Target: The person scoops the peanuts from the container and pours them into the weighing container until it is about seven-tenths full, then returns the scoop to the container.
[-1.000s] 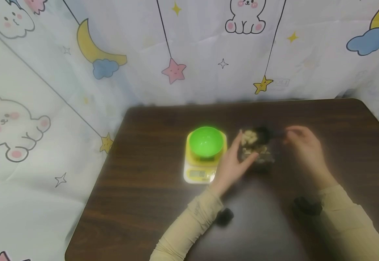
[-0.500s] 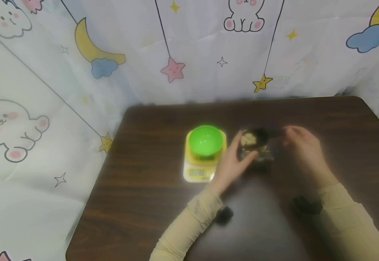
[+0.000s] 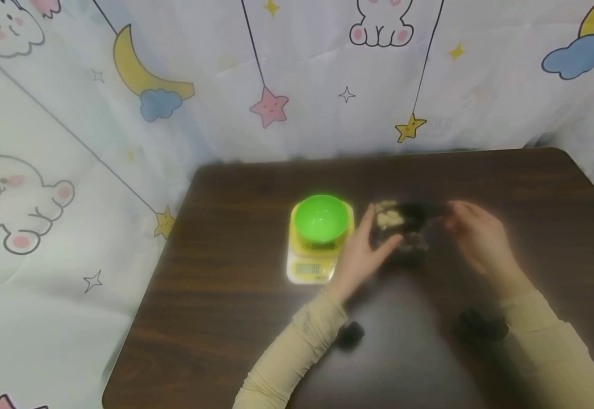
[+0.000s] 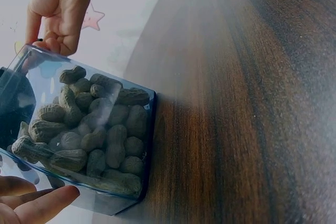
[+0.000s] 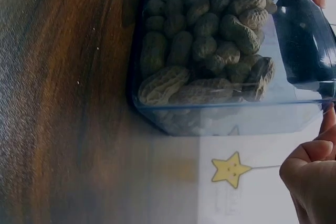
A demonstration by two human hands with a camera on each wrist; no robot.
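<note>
A clear plastic box stands on the table with unshelled peanuts inside. My left hand holds it from the left side, thumb on the near wall and fingers behind. A dark scoop lies at the box's open top, its bowl partly behind the clear wall. With fingertips and thumb, my right hand pinches the end of its handle, right of the box. The head view is blurred around the box, so the scoop's contents cannot be made out.
Left of the box, a green bowl sits on a yellow and white kitchen scale. Blurred dark shapes show by both forearms. A patterned white curtain hangs behind the brown table.
My right hand and the scoop have shifted very slightly toward the near side. The left hand keeps its hold on the box. The head view has tilted slightly downward.
</note>
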